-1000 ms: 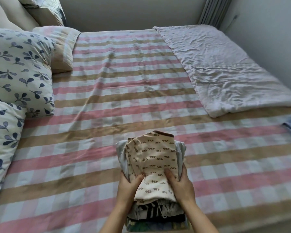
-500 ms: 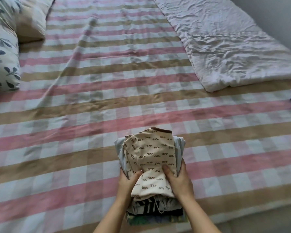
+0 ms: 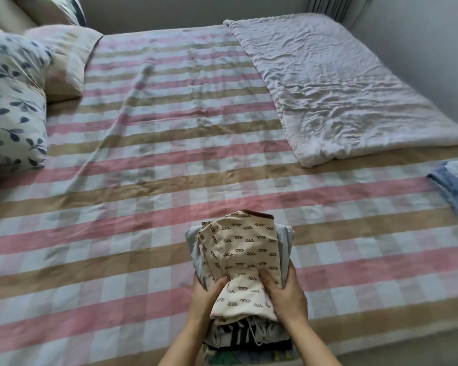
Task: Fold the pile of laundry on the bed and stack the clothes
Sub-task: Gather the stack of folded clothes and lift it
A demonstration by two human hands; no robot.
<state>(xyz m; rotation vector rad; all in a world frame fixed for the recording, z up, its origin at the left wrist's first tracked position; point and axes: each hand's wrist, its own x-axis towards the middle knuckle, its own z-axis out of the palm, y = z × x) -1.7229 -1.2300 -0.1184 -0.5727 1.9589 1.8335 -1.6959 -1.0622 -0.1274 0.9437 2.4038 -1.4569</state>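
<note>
A stack of folded clothes point(image 3: 243, 336) is held at the near edge of the bed, topped by a cream garment with small brown squiggles point(image 3: 239, 249). Under it lie a pale blue piece, a black-and-white striped piece with a drawstring, and darker layers. My left hand point(image 3: 205, 295) grips the stack's left side with the thumb on top of the cream garment. On the right side my right hand point(image 3: 284, 294) grips it the same way. Whether the stack rests on the bed or is lifted, I cannot tell.
The bed carries a pink, tan and white checked sheet point(image 3: 143, 196). A folded white quilt point(image 3: 336, 83) lies at the far right. Leaf-print pillows point(image 3: 13, 107) and a striped pillow point(image 3: 66, 56) sit at the left. A blue folded cloth point(image 3: 455, 186) lies at the right edge.
The view dipped down half a second ago and has tilted back up. Both hands keep the same hold on the stack, which stays in place.
</note>
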